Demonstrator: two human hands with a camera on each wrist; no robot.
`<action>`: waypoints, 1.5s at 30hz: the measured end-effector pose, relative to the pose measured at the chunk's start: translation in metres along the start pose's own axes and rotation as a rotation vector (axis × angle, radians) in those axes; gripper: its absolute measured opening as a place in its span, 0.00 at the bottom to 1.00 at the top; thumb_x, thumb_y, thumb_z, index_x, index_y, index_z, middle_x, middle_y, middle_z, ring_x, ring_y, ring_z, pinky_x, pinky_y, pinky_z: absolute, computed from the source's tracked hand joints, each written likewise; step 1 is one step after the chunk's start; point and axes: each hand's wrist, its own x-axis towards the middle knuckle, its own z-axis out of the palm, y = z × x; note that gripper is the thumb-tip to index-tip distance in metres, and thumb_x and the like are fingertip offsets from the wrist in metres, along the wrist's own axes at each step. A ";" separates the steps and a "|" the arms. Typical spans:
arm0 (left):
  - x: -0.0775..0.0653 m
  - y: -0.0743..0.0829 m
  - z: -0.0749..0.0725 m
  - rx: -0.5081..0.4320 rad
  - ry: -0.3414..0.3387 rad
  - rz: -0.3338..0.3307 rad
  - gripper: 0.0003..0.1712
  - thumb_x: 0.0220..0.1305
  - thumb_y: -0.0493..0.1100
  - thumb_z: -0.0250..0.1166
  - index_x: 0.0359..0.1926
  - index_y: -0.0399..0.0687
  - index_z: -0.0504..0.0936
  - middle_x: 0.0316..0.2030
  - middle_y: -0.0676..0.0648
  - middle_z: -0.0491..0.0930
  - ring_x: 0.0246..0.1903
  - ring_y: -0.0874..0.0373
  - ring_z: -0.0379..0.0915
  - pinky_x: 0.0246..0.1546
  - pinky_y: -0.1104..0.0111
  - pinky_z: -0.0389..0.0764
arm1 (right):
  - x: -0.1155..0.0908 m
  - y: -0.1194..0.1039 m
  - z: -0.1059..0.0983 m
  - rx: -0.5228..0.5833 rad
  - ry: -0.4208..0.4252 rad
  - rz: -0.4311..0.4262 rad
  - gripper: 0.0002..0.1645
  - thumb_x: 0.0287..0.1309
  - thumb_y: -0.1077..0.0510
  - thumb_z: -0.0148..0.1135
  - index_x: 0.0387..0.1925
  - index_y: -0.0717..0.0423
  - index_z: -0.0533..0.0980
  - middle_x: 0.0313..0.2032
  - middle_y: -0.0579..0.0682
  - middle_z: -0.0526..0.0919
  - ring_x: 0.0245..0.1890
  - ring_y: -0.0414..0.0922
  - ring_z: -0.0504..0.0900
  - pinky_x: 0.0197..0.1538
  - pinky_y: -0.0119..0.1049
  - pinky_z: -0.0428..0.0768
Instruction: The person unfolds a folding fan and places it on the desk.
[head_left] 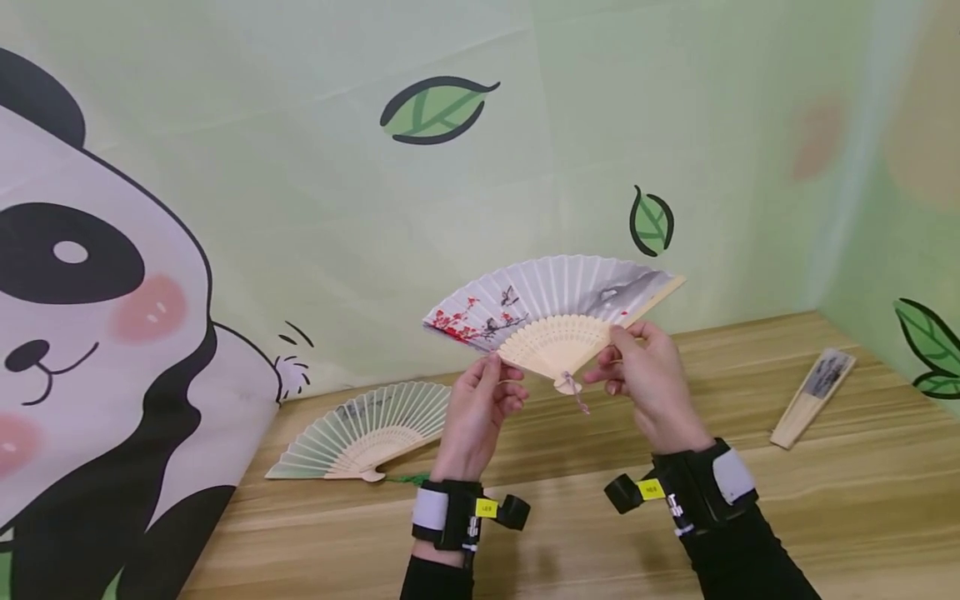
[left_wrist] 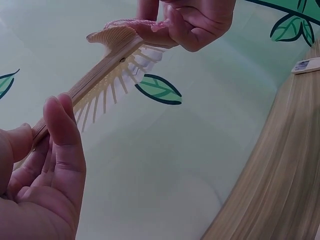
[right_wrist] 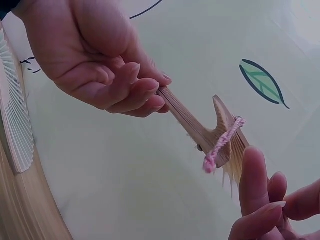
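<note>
Wooden table point(head_left: 555, 475) beneath | hands point(head_left: 476, 408) point(head_left: 660, 383) raised apart, each pinching one side of white fan point(head_left: 562, 292) | (pink cord point(right_wrist: 223, 145) hangs between)

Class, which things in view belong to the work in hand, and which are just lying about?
Work in hand:
white fan, held spread
pink cord at its pivot end

Lying about:
green fan, spread, on the table
folded fan, further right
</note>
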 end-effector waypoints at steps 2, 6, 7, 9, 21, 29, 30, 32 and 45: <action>0.000 0.000 0.000 -0.006 0.000 0.005 0.16 0.74 0.51 0.52 0.39 0.42 0.76 0.35 0.46 0.79 0.27 0.61 0.77 0.27 0.75 0.78 | 0.000 0.000 0.000 0.004 0.004 -0.006 0.08 0.76 0.55 0.44 0.41 0.55 0.61 0.27 0.49 0.75 0.24 0.45 0.84 0.22 0.28 0.71; 0.001 -0.001 0.002 -0.021 -0.003 0.024 0.16 0.74 0.51 0.53 0.39 0.42 0.76 0.34 0.46 0.79 0.26 0.61 0.78 0.27 0.75 0.79 | 0.000 -0.001 0.000 0.008 0.023 -0.010 0.07 0.76 0.55 0.44 0.42 0.55 0.61 0.27 0.49 0.74 0.24 0.45 0.84 0.22 0.28 0.71; 0.001 -0.001 0.002 -0.020 -0.004 0.029 0.16 0.74 0.51 0.53 0.40 0.42 0.76 0.34 0.46 0.79 0.26 0.61 0.78 0.27 0.75 0.79 | 0.000 -0.001 0.000 0.013 0.029 -0.011 0.07 0.76 0.55 0.44 0.42 0.55 0.62 0.27 0.49 0.74 0.24 0.45 0.84 0.22 0.28 0.71; 0.001 -0.001 0.003 -0.015 -0.003 0.039 0.16 0.74 0.51 0.52 0.41 0.42 0.76 0.34 0.46 0.79 0.26 0.61 0.78 0.27 0.75 0.79 | 0.000 -0.001 0.000 0.024 0.043 -0.009 0.07 0.76 0.55 0.44 0.43 0.55 0.62 0.27 0.49 0.74 0.24 0.44 0.84 0.22 0.28 0.70; 0.000 -0.001 0.005 0.011 0.003 0.053 0.17 0.73 0.51 0.54 0.41 0.41 0.77 0.34 0.46 0.81 0.27 0.61 0.78 0.28 0.75 0.79 | 0.000 -0.001 0.000 0.051 0.084 -0.018 0.06 0.76 0.55 0.43 0.43 0.54 0.62 0.29 0.49 0.73 0.24 0.43 0.84 0.22 0.28 0.71; 0.000 -0.002 0.003 0.017 0.020 0.069 0.16 0.74 0.49 0.54 0.42 0.39 0.78 0.35 0.45 0.82 0.26 0.61 0.78 0.27 0.75 0.79 | 0.000 0.000 0.002 0.063 0.103 -0.015 0.06 0.76 0.56 0.43 0.42 0.54 0.61 0.30 0.50 0.73 0.25 0.43 0.84 0.23 0.28 0.72; 0.000 -0.002 0.003 0.017 0.019 0.072 0.16 0.74 0.49 0.53 0.42 0.39 0.78 0.35 0.45 0.82 0.26 0.61 0.78 0.27 0.75 0.79 | 0.000 -0.001 0.002 0.067 0.108 -0.017 0.06 0.76 0.56 0.43 0.42 0.54 0.61 0.30 0.50 0.73 0.25 0.42 0.84 0.23 0.28 0.72; 0.000 -0.002 0.004 0.018 0.017 0.075 0.16 0.74 0.49 0.53 0.41 0.40 0.78 0.35 0.45 0.82 0.26 0.61 0.79 0.27 0.75 0.79 | 0.001 -0.001 0.002 0.075 0.117 -0.019 0.06 0.76 0.56 0.43 0.42 0.54 0.61 0.29 0.49 0.73 0.24 0.43 0.84 0.23 0.28 0.72; -0.001 -0.004 0.006 0.051 0.034 0.108 0.17 0.73 0.49 0.54 0.40 0.38 0.78 0.35 0.43 0.81 0.26 0.60 0.79 0.26 0.75 0.79 | 0.001 0.001 0.002 0.112 0.162 -0.030 0.06 0.76 0.55 0.42 0.44 0.54 0.60 0.31 0.51 0.73 0.26 0.43 0.85 0.24 0.27 0.74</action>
